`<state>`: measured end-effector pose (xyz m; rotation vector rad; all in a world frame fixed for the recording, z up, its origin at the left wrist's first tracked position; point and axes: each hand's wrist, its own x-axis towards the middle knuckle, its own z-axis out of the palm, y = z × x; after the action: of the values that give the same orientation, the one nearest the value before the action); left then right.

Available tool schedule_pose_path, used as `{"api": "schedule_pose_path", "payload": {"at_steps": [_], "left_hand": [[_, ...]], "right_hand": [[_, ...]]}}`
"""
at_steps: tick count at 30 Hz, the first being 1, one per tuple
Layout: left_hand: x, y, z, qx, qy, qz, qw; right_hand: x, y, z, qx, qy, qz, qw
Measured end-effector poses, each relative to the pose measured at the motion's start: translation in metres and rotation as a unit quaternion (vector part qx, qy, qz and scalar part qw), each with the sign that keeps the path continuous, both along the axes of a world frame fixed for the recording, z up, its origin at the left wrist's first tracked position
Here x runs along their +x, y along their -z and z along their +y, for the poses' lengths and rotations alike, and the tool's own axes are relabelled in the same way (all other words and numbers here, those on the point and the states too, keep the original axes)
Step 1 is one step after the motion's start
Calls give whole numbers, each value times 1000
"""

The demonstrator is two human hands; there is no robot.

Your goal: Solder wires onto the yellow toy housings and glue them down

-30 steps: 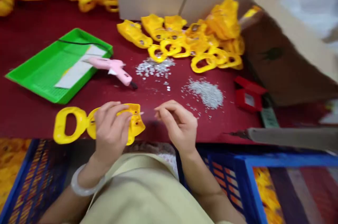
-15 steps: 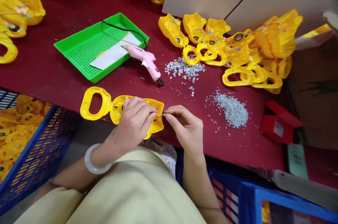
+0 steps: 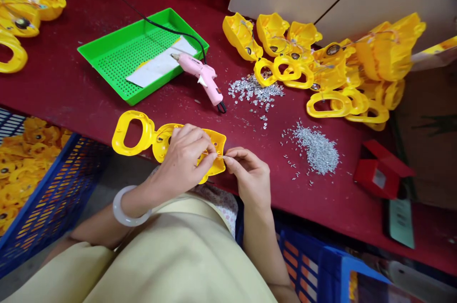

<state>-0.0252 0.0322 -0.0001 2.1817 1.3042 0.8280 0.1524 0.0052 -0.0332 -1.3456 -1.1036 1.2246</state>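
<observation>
A yellow plastic half-shell [image 3: 217,141] with a ring-shaped handle lies hollow side up at the table's front edge. My left hand [image 3: 187,153], a pale bangle on its wrist, reaches across the shell and covers its middle. Its thumb and index finger are pinched on a thin wire [image 3: 220,156]. At the shell's right end, my right hand [image 3: 252,177] is closed with thumb and forefinger pinching the same wire. The fingertips of both hands are close together, and the wire's far ends are hard to make out.
Beyond the shell, a pink glue gun [image 3: 202,77] leans on a green tray [image 3: 117,92]. Small clear pieces [image 3: 257,91] and small metal screws [image 3: 319,151] lie in piles. More yellow shells [image 3: 324,65] stand behind, near a red box [image 3: 378,174]. A blue crate [image 3: 67,184] is at left.
The view has shifted slightly. Both hands keep their pinch on the wire near the shell's right end, with my left fingertips slightly closer to my right hand.
</observation>
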Motion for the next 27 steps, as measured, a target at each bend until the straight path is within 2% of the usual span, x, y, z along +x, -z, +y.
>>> {"api": "schedule_pose_path", "payload": {"at_steps": [11,27], "left_hand": [[2,3,1,16,-3,29,999],[1,6,1,30,-1,43,999]], "right_hand": [[0,0,-2,20,-7,-31,999],[-4,-5,2,-14,-1,-34,999]]}}
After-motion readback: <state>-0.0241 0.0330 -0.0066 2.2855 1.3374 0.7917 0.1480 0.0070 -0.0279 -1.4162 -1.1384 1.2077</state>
